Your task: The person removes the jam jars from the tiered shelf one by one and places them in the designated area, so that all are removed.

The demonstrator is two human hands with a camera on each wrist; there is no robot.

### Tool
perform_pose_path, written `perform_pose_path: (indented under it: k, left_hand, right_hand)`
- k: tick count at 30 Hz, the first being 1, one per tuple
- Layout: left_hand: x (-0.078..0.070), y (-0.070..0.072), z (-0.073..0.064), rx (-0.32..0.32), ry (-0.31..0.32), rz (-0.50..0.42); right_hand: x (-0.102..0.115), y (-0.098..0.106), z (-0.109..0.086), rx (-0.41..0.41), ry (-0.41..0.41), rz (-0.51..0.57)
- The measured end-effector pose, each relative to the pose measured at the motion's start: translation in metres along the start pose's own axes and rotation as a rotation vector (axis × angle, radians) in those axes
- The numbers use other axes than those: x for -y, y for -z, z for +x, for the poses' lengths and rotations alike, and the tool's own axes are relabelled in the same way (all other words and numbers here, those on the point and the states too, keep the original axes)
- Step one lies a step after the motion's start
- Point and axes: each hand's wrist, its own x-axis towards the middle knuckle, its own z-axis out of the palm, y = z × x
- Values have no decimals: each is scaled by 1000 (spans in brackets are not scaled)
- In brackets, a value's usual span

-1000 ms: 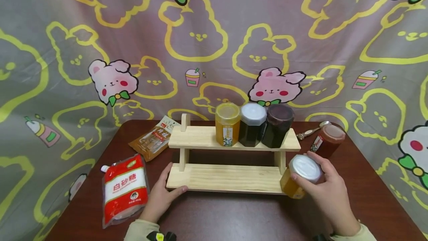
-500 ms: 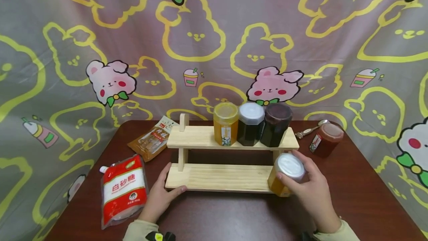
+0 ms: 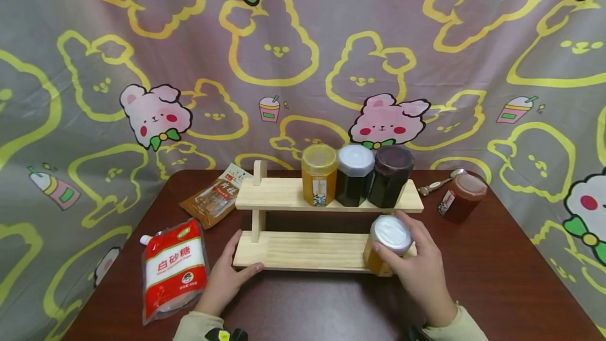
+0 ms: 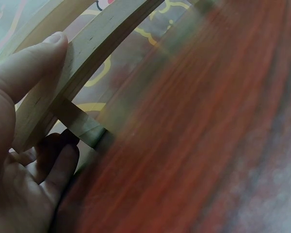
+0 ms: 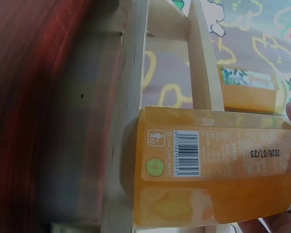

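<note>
Leftward toward the left hand (image 3: 229,278) comes the white-lidded amber jar (image 3: 389,236), carried by the right hand (image 3: 421,272) along the wooden two-tier rack (image 3: 303,251).
Thumb and fingers of the right hand grasp the jar near its lid, at the right part of the lower tier; whether its base fully rests there cannot be told. Its long axis runs roughly upright, lid up, barcode label facing the right wrist. The left hand grips the rack's lower left end. Beyond and between the hands, the yellow jar (image 3: 319,178), white-lidded dark jar (image 3: 355,178) and dark-lidded jar (image 3: 390,178) already stand on the upper tier. Shelving looks well advanced: the amber jar seems nearly placed, while the red jar (image 3: 463,199) remains off the rack, beyond the right hand.
</note>
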Motion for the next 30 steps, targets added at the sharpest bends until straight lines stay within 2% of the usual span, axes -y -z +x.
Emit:
perform_pose_path:
  k: [12, 17, 24, 30]
  left_hand:
    - [-2, 1, 0, 4, -1, 17]
    - [-1, 0, 0, -2, -2, 33]
    - [0, 0, 1, 2, 19, 27]
    - [0, 0, 1, -1, 10, 36]
  right_hand:
    - [6, -24, -1, -16, 53, 41]
    - [8, -33, -1, -23, 81, 92]
    - [15, -44, -2, -7, 81, 127]
    - [19, -52, -3, -2, 82, 166]
